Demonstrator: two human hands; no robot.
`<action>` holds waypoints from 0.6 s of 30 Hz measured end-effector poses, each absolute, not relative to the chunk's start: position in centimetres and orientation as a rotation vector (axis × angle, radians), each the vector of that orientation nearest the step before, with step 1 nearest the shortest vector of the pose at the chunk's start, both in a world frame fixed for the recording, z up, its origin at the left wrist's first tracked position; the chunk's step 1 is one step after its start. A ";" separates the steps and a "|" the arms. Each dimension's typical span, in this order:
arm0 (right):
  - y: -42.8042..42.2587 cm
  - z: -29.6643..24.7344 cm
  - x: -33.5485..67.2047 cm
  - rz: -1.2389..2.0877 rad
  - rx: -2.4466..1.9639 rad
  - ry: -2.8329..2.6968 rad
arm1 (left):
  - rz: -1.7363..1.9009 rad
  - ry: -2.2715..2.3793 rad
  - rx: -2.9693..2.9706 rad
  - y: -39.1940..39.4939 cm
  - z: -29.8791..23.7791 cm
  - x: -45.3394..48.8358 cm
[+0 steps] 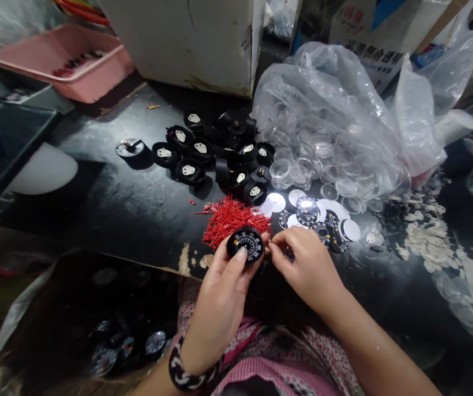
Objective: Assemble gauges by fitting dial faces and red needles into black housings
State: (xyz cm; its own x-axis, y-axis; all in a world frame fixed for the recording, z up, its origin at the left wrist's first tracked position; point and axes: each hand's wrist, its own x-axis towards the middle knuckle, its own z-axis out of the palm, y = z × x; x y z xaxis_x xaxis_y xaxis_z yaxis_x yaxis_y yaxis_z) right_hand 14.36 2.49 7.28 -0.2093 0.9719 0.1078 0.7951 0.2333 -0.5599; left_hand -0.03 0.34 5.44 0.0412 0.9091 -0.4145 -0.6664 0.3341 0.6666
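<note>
My left hand point(224, 289) grips a round black gauge point(247, 243), its printed dial facing up and my thumb lying on the face. Close to the gauge's right side, my right hand point(302, 261) is closed in a pinch; whatever is between the fingertips is too small to make out. Just beyond the gauge lies a pile of thin red pointers point(234, 217). Printed dial discs point(323, 231) and white discs point(275, 202) are spread past my right hand. Farther back sit several black gauge housings point(201, 147) with pale metal plates inside.
A clear plastic bag point(344, 99) spills clear round covers point(302, 168) at the back right. Small pale metal plates point(424, 236) are heaped at the right. A pink bin point(92, 82) stands back left. Finished-looking gauges point(104, 360) lie below the table point(137, 231) edge.
</note>
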 end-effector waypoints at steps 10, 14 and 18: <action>1.7 9.2 14.4 0.777 -1.508 -1.992 | 1.100 1.071 0.610 0.6 4.4 0.5; 1.7 9.4 14.6 0.751 -1.548 -2.029 | 1.081 1.068 0.751 0.2 4.6 0.6; 1.6 9.6 14.8 0.809 -1.537 -1.980 | 1.065 1.134 0.878 0.2 5.5 0.2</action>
